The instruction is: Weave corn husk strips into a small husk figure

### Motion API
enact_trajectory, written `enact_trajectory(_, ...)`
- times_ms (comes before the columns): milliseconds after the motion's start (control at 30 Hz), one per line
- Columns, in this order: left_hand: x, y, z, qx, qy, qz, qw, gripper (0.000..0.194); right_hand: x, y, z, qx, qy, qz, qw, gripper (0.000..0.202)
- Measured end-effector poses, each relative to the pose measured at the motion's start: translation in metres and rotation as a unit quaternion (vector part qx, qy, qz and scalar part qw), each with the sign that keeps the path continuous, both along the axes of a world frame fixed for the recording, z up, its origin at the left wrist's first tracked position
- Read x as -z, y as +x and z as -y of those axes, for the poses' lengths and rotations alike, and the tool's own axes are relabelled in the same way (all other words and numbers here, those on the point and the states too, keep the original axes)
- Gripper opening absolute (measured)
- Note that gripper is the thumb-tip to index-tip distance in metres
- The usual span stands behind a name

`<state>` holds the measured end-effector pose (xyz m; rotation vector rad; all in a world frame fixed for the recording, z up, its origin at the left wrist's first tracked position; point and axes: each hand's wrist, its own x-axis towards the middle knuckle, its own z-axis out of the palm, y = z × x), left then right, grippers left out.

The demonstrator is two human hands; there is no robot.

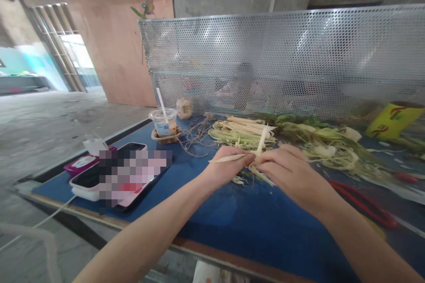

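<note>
Above the front middle of the blue table, my two hands meet on pale corn husk strips (263,140). My left hand (228,161) pinches the husk between thumb and fingers, with one strip lying across it toward the left. From the other side, my right hand (286,167) grips the same bunch, its fingers bent and touching it. One strip stands up between the hands and a few ends hang below. The exact fold at the fingertips is partly hidden. Just behind lies a pile of pale and greenish husks (244,130).
Green husks (332,139) spread at the right, near a yellow container (395,120) and red-handled scissors (365,205). On the left are a drink cup (165,123) in a carton holder, tangled twine (198,135) and a phone (109,166). A perforated metal screen (282,53) edges the back; a person sits behind it.
</note>
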<state>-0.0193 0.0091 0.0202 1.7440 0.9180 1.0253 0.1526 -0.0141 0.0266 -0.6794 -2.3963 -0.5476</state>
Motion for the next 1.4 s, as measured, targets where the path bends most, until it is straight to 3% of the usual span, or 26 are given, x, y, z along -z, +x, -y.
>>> enact_trajectory(133,-0.003,0.001,0.0,-0.001,-0.017,0.037,0.999,0.022,-0.001,-0.006,0.004,0.005,0.073,0.01,0.997,0.016)
enact_trajectory(233,-0.005,0.002,-0.001,-0.04,-0.03,0.083,0.995,0.022,0.0,-0.01,0.016,-0.053,0.106,-0.086,0.989,0.011)
enact_trajectory(300,-0.004,0.003,-0.003,-0.076,-0.054,0.137,0.986,0.022,0.007,-0.016,0.023,-0.064,0.024,-0.125,0.99,0.007)
enact_trajectory(367,-0.004,0.003,-0.005,-0.086,-0.088,0.191,0.974,0.023,0.018,-0.024,0.022,0.032,-0.136,-0.136,0.981,0.021)
enact_trajectory(433,-0.004,0.005,-0.006,-0.077,-0.117,0.226,0.964,0.023,0.03,-0.03,0.014,0.105,-0.287,-0.188,0.933,0.022)
enact_trajectory(500,-0.003,0.006,-0.006,-0.07,-0.128,0.238,0.96,0.022,0.038,-0.033,0.003,0.117,-0.364,-0.246,0.891,0.024)
enact_trajectory(567,-0.002,0.007,-0.006,-0.081,-0.127,0.24,0.959,0.021,0.039,-0.033,-0.005,0.107,-0.383,-0.284,0.872,0.026)
enact_trajectory(700,0.002,0.007,-0.008,-0.088,-0.105,0.228,0.964,0.02,0.028,-0.031,-0.003,0.141,-0.353,-0.271,0.884,0.025)
enact_trajectory(767,0.003,0.005,-0.01,-0.088,-0.083,0.221,0.968,0.019,0.023,-0.031,0.002,0.127,-0.389,-0.238,0.881,0.031)
enact_trajectory(867,0.002,0.0,-0.013,-0.109,-0.061,0.222,0.967,0.016,0.019,-0.029,0.006,0.053,-0.516,-0.203,0.831,0.032)
enact_trajectory(933,0.002,-0.001,-0.014,-0.12,-0.057,0.22,0.966,0.015,0.018,-0.026,0.006,0.033,-0.557,-0.209,0.803,0.032)
enact_trajectory(1133,-0.004,0.003,-0.012,-0.08,-0.074,0.233,0.966,0.013,0.017,-0.022,0.002,0.052,-0.557,-0.246,0.792,0.029)
enact_trajectory(1300,-0.011,0.002,-0.003,0.009,-0.041,0.181,0.983,0.011,0.016,-0.022,0.001,0.055,-0.552,-0.264,0.789,0.031)
enact_trajectory(1400,-0.01,0.002,0.001,-0.021,0.005,0.12,0.992,0.018,0.015,-0.023,0.003,0.044,-0.543,-0.253,0.8,0.031)
